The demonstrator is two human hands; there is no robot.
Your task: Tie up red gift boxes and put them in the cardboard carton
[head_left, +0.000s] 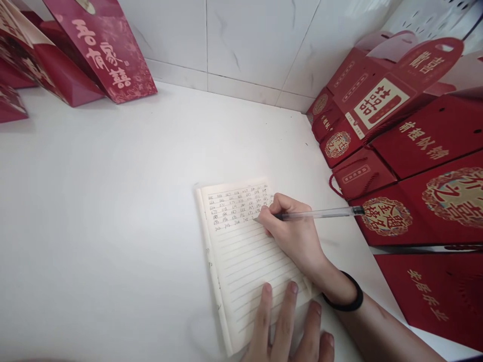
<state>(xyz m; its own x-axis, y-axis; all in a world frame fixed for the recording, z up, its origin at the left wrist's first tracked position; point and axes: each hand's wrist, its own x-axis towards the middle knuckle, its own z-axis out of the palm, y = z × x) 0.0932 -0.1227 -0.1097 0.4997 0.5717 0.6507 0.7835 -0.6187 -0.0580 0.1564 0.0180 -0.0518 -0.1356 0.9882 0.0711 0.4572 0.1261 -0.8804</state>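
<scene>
A lined notebook (241, 281) lies on the white table, its upper lines covered with rows of handwritten numbers. My right hand (298, 236) grips a clear-barrelled pen (320, 213) with a black cap end. The pen's tip touches the page at the end of the lowest written row, which begins with 702. A black band (352, 291) circles the right wrist. At the lower edge of the view, my left hand (287, 332) rests with fingers spread on the bottom of the page. Part of the page's right side is hidden under my hands.
Red gift bags and boxes (422, 146) with gold lettering are stacked along the right. More red bags (109, 55) stand at the far left. Behind the white table (113, 201) rises a tiled wall (256, 45). Table surface extends left of the notebook.
</scene>
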